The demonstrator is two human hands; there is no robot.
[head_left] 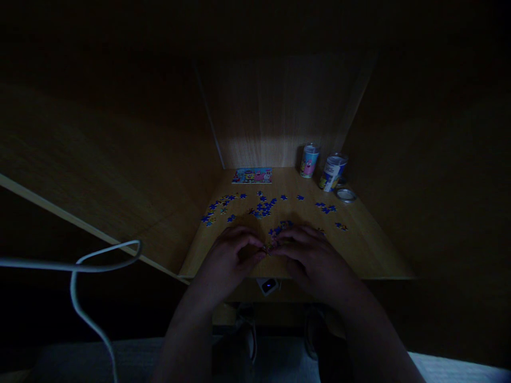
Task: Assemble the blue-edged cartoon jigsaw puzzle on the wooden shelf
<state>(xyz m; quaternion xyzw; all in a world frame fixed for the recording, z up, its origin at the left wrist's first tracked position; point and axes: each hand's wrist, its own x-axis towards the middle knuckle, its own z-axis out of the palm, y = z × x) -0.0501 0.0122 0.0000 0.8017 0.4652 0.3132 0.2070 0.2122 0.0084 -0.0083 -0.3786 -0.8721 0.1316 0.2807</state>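
Thumb and forefinger of my left hand (238, 249) are pinched on a small jigsaw puzzle piece (266, 249) near the desk's front edge. From the other side my right hand (305, 250) meets it, fingers curled and tips at the same spot. Its fingers partly cover more pieces (275, 232) lying just beyond. Whether these are joined is too dark to tell. Farther back, several loose blue and yellow puzzle pieces (263, 207) lie scattered, with another group of pieces (215, 206) to the left and a few pieces (326, 207) to the right.
A colourful cartoon picture (252, 175) lies by the back panel. Two cylindrical cans (309, 160) (332, 173) stand at the back right, beside a round lid (345, 195). Wooden panels enclose the desk (371, 255). A white cable (75, 292) hangs at the left; a small device (268, 286) sits below the front edge.
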